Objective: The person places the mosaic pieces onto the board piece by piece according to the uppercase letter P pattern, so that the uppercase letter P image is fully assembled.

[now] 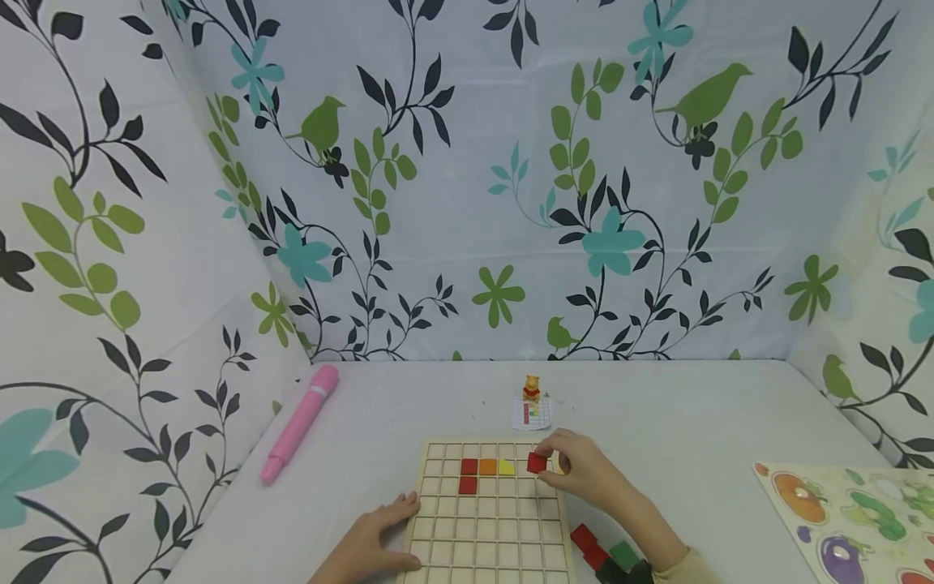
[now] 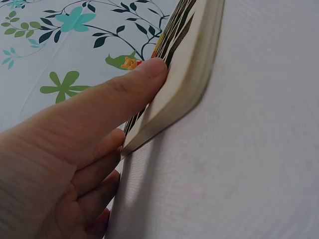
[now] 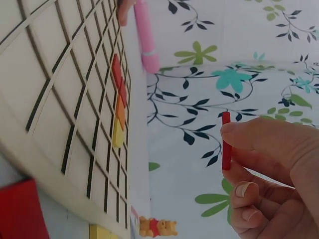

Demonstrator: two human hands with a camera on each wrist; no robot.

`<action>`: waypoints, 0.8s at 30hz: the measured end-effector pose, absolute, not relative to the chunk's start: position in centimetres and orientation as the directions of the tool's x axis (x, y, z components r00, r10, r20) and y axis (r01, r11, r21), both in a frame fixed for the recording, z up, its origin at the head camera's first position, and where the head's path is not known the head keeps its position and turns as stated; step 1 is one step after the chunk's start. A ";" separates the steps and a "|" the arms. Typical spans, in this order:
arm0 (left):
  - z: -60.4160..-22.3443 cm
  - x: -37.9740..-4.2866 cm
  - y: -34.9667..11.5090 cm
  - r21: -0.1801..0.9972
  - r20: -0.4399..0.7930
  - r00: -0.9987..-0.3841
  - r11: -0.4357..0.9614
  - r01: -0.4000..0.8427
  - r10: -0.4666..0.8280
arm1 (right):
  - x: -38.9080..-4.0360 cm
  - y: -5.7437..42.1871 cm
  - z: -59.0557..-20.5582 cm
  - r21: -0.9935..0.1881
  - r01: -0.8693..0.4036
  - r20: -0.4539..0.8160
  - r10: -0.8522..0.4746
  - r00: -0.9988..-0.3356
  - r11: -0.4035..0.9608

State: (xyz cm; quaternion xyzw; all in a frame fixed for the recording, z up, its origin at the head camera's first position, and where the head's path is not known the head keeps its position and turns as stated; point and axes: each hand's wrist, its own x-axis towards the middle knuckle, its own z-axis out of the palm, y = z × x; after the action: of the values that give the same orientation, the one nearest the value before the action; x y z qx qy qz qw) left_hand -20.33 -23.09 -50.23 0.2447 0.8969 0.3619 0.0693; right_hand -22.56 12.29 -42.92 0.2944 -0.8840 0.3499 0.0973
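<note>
A wooden grid board (image 1: 458, 531) lies on the table. Near its upper left are two red tiles (image 1: 469, 485), an orange tile (image 1: 488, 467) and a yellow tile (image 1: 507, 467), set in its squares. My right hand (image 1: 584, 470) pinches another red tile (image 1: 537, 463) between thumb and fingers, over the board's upper right; the right wrist view shows this red tile (image 3: 227, 142) edge-on, raised off the grid. My left hand (image 1: 372, 535) rests at the board's left edge with fingers and thumb spread. In the left wrist view its thumb (image 2: 134, 79) lies against the board's rim (image 2: 184, 84).
Loose red tiles (image 1: 589, 547) and green tiles (image 1: 624, 556) lie beside the board, partly behind my right forearm. A small patterned card (image 1: 531, 414) and a bear figurine (image 1: 532, 388) stand beyond it. A pink marker (image 1: 299, 426) lies left, a vegetable picture board (image 1: 846, 519) right.
</note>
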 end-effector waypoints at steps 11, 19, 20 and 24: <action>-49.9 -20.4 -23.1 0.657 0.074 -0.862 0.626 0.421 0.502 | -22.9 8.3 -42.4 -0.598 -0.651 0.402 -0.527 -0.749 0.469; -50.2 -20.5 -23.2 0.662 0.067 -0.861 0.624 0.416 0.504 | -22.8 5.5 -42.1 -0.641 -0.657 0.408 -0.550 -0.729 0.396; -50.2 -20.5 -23.3 0.660 0.072 -0.860 0.622 0.421 0.506 | -22.8 5.2 -42.0 -0.648 -0.656 0.410 -0.549 -0.729 0.388; -50.3 -20.4 -23.3 0.664 0.076 -0.858 0.616 0.424 0.509 | -22.8 4.0 -42.1 -0.659 -0.643 0.380 -0.565 -0.732 0.389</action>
State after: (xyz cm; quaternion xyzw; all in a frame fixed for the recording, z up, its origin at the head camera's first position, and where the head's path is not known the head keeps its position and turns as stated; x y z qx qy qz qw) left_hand -20.41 -23.28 -50.28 0.2600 0.8969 0.3527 0.0597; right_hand -22.78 4.04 -42.07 0.3630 -0.8322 0.4165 0.0466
